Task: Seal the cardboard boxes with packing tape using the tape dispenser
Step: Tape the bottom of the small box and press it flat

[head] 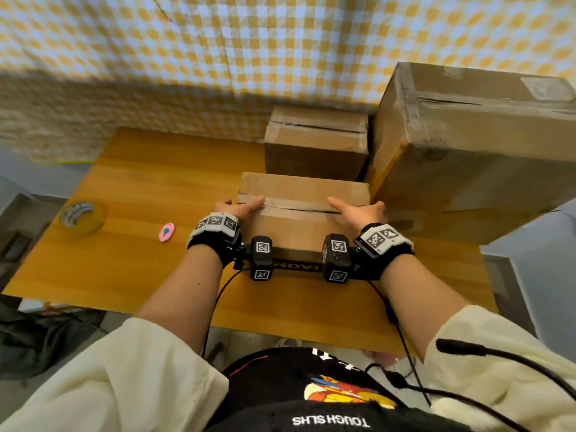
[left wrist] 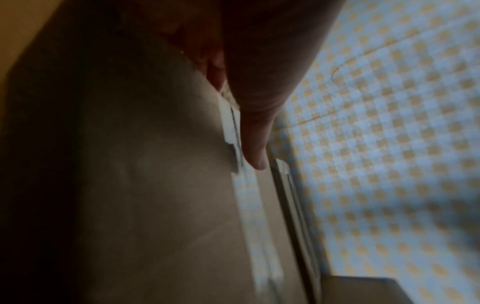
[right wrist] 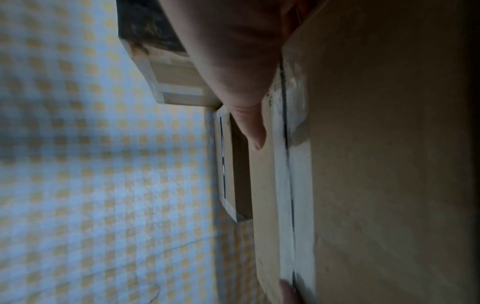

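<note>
Head view: a small cardboard box, brown with a pale tape strip along its top seam, is gripped at both ends on a wooden table. The left hand and the right hand are clamped on it, thumbs on top. A tape roll lies well to the left.

Left wrist view: the thumb is pressed beside the blurred strip.

Right wrist view: a checkered cloth is seen behind.

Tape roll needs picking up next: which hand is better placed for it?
Left, probably. The tape roll lies on the table on the left hand's side; the right hand is across the near box.
</note>
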